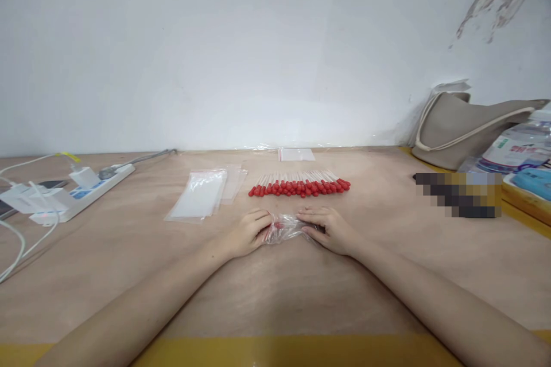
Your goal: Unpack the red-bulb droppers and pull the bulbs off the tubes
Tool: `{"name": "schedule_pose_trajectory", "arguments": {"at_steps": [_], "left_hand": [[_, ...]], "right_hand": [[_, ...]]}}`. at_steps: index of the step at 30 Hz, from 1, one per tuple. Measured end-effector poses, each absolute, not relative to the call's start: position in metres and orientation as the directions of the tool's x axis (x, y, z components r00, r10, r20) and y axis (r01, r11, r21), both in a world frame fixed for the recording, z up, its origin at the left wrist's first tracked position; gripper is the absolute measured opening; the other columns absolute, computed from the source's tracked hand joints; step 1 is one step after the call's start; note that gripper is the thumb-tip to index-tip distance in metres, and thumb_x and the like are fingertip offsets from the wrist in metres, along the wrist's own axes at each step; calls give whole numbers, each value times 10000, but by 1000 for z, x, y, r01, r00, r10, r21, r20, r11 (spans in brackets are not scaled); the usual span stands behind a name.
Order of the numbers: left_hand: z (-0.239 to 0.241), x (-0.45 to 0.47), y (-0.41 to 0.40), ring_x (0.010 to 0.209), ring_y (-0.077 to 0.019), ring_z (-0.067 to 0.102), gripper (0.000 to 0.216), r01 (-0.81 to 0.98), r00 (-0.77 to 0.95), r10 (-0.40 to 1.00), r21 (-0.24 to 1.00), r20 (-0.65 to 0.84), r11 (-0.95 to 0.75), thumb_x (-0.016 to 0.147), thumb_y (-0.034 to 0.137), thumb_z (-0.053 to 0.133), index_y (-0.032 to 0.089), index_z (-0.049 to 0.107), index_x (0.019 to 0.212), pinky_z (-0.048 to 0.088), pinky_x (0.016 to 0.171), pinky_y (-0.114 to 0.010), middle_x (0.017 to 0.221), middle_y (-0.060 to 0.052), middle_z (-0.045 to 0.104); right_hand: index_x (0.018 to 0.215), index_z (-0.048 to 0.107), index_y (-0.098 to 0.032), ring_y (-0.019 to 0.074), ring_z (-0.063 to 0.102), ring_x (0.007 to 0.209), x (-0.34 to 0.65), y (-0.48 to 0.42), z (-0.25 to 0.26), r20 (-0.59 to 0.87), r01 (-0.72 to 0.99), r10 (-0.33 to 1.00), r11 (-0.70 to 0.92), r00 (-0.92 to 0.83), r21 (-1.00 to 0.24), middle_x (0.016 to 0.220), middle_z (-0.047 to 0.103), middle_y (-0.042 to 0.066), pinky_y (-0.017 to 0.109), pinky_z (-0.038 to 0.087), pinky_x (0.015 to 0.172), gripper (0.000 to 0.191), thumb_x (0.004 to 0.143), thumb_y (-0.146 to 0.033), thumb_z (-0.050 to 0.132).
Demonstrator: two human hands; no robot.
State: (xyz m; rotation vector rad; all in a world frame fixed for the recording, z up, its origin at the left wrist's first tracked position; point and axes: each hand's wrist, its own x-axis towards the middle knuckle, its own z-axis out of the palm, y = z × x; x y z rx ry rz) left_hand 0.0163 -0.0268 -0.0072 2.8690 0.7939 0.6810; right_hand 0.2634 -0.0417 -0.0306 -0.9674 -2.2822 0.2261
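Note:
Between my hands lies a crumpled clear plastic bag [287,230] with something red showing inside its left part. My left hand [250,234] pinches the left end of the bag, where a red line runs along the edge. At the opposite end, my right hand [328,231] has its fingers and thumb closed on the plastic. Just beyond the hands is a row of white sticks with red tips [301,187], tips pointing toward me. Several flat clear bags [198,195] lie overlapped to the left of the sticks.
Another flat bag [297,154] lies by the wall. To the left is a white power strip [92,194] with chargers and cables. On the right are a grey bag [460,126], a large plastic bottle [516,146], a blue packet [534,182] and a pixelated dark object [458,195].

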Motion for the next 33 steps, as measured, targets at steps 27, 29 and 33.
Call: {"name": "schedule_pose_trajectory", "arguments": {"at_steps": [27, 29, 33], "left_hand": [[0, 3, -30, 797, -159, 460, 107, 557, 744, 609, 251, 274, -792, 818, 139, 377, 149, 454, 891, 420, 726, -276, 901, -71, 473], [5, 5, -33, 778, -156, 456, 85, 572, 739, 630, 270, 239, -774, 783, 124, 406, 156, 436, 856, 424, 718, -281, 874, -56, 468], [10, 5, -36, 786, -157, 483, 147, 593, 685, 700, 405, 200, -696, 729, 121, 471, 163, 456, 869, 440, 723, -296, 860, -33, 491]], "right_hand": [[1123, 585, -223, 183, 544, 1051, 265, -40, -35, 481, 622, 707, 698, -519, -355, 1111, 610, 45, 345, 434, 925, 335, 829, -342, 474], [1127, 581, -230, 186, 542, 1054, 266, -39, -35, 483, 616, 703, 702, -522, -357, 1111, 609, 45, 351, 433, 926, 334, 830, -341, 475], [1127, 580, -240, 185, 538, 1061, 266, -38, -36, 475, 622, 706, 700, -526, -352, 1110, 610, 40, 357, 430, 929, 333, 829, -347, 477]]}}
